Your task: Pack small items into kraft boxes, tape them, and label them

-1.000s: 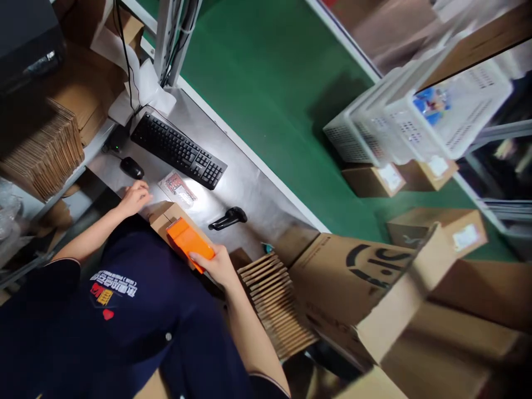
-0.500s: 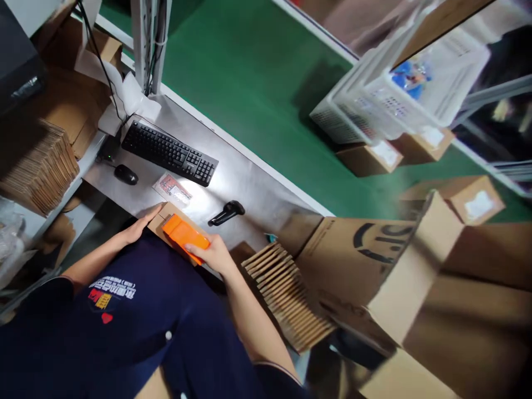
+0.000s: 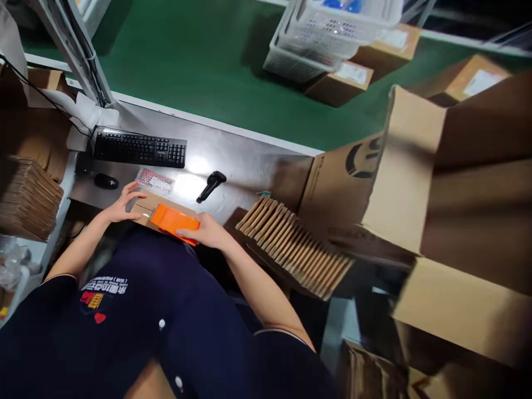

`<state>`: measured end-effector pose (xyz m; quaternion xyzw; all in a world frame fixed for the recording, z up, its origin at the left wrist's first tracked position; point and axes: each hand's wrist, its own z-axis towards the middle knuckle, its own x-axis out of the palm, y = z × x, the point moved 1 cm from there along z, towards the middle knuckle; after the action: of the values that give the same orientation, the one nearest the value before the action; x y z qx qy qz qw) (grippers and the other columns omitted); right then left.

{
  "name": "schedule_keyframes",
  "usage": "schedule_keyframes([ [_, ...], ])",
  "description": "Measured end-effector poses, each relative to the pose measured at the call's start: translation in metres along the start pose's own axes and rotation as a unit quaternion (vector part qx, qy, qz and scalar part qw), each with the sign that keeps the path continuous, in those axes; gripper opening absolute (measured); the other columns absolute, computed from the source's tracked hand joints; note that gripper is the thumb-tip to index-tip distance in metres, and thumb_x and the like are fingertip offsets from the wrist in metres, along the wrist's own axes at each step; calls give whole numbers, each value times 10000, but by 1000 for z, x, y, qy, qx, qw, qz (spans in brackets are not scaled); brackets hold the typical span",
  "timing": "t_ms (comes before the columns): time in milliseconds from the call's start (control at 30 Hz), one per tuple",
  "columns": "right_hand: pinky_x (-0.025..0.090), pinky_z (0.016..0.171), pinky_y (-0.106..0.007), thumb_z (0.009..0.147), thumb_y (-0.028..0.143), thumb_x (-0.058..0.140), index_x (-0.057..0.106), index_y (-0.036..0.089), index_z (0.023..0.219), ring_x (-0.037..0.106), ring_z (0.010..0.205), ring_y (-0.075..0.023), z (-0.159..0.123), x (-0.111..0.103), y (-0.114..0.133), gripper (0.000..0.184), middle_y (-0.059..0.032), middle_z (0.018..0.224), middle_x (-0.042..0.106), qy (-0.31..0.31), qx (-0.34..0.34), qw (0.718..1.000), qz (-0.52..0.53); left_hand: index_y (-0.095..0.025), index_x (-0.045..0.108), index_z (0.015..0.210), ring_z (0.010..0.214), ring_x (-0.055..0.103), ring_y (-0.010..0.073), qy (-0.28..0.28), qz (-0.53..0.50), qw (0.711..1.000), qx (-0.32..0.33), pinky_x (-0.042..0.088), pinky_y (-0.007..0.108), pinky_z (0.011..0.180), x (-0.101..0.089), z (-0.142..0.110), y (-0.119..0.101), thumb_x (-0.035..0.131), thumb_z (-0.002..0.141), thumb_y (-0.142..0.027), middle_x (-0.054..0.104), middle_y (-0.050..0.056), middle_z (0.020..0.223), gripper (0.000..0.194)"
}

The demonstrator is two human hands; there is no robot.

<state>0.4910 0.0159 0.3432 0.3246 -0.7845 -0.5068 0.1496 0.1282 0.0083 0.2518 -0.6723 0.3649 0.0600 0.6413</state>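
A small closed cardboard box [image 3: 141, 207] lies at the front edge of the metal table, close against my body. My left hand [image 3: 121, 206] is at its left end, fingers spread on the far side and thumb on the near side. In my right hand [image 3: 208, 231] is an orange tape dispenser [image 3: 172, 219], pressed on the top of the box. A shiny bit, apparently tape, shows at the dispenser's left end. Just beyond the box lies a flat clear packet with a red print [image 3: 155, 181].
On the metal table [image 3: 249, 160] are a black keyboard [image 3: 141, 149], a mouse [image 3: 106, 181] and a barcode scanner [image 3: 211, 185]. Folded cartons [image 3: 291, 244] stand in a row at right, by a large open carton [image 3: 344, 194]. More flat cardboard [image 3: 29, 199] is stacked at left.
The view has turned, so the table looks more level. My left hand has gone from lying flat along the box to spread fingers around its end. My right hand still holds the tape dispenser.
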Motion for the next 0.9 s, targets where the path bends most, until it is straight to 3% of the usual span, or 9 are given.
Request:
schedule_keyframes([
  [133,280,472,-254,696,549,862,653,190,596,389,507,-96,-48,-41,-48,428,50,522,495,-3,74,997,-9,-256,646,1449,1629,306,411,2,51,999,-14,300,624,1347,-10,-7,-5,752,773,-842,235,159,1750,901],
  [233,285,476,-249,674,558,850,679,182,631,389,500,-95,-60,-57,-83,416,53,520,499,-10,91,995,26,-263,620,1508,1645,288,419,-6,118,993,-24,268,639,1347,-15,-16,-25,650,855,-845,186,164,1803,875],
  [333,281,491,-246,657,551,867,659,185,615,369,514,-85,-41,-44,-95,423,63,527,480,6,49,998,44,-298,525,1611,1676,212,450,9,249,969,-4,69,738,1339,-3,-23,-60,595,950,-749,214,167,1824,803],
  [400,289,501,-250,652,563,875,628,193,591,354,525,-81,-19,-26,-94,450,67,532,466,34,12,997,66,-311,452,1661,1678,221,439,54,306,950,26,-14,718,1343,16,-25,-81,641,932,-731,305,165,1798,862],
  [467,297,507,-252,639,586,882,618,197,593,353,536,-81,-1,-10,-92,473,70,539,467,61,-20,994,92,-296,411,1684,1667,273,411,102,324,939,50,3,656,1366,34,-22,-94,686,912,-714,378,171,1764,919],
  [567,299,515,-243,662,588,863,662,186,655,383,560,-86,4,-5,-104,449,67,567,503,82,-48,991,91,-263,411,1684,1656,309,405,120,339,932,52,59,639,1370,47,-17,-95,695,931,-659,411,188,1740,897],
  [733,281,526,-262,714,558,815,605,183,574,372,543,-75,-8,-24,-141,452,74,523,454,38,-2,999,8,-257,416,1681,1661,279,435,137,375,916,50,74,696,1345,40,-16,-93,705,939,-610,374,210,1755,871],
  [900,328,536,-268,791,585,782,633,206,614,434,551,-107,24,-7,-124,444,66,542,503,29,11,998,-61,-352,557,1578,1670,227,461,140,401,903,61,142,772,1299,42,-12,-111,779,880,-377,324,167,1789,733],
])
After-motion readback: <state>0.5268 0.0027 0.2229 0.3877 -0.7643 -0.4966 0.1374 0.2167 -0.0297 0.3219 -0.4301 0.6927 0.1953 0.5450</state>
